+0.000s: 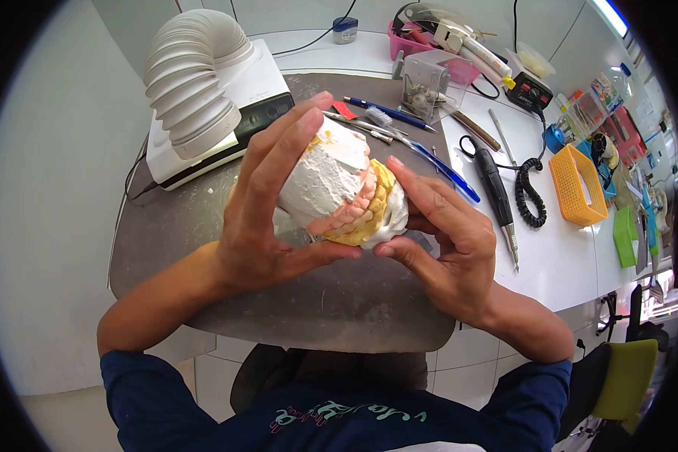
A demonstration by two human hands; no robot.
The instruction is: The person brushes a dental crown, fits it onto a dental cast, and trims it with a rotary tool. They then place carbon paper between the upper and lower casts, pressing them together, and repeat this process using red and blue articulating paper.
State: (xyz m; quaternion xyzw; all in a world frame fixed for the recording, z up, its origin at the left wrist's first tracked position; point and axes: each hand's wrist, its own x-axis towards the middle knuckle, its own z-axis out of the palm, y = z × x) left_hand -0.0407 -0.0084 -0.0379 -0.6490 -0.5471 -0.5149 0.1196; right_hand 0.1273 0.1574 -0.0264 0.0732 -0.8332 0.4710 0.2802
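A plaster dental cast (pixel 331 177) is held up above the grey bench mat (pixel 324 309). One side is rough white plaster; next to it run a pink band with teeth and a yellow band, and white plaster again at the right end. My left hand (pixel 260 207) wraps the large white side, fingers over the top and thumb along the underside. At the other end, my right hand (pixel 452 233) grips the smaller white part between thumb and fingers. Some of the right fingers are hidden behind the cast.
At the left stands a white dust extractor (pixel 271 75) with a ribbed hose (pixel 192 75). Pens and a blue-handled brush (pixel 452 177) lie behind the cast. To the right are a handpiece (pixel 493 184) with coiled cord, an orange basket (pixel 576 184) and a plastic bottle (pixel 599 102).
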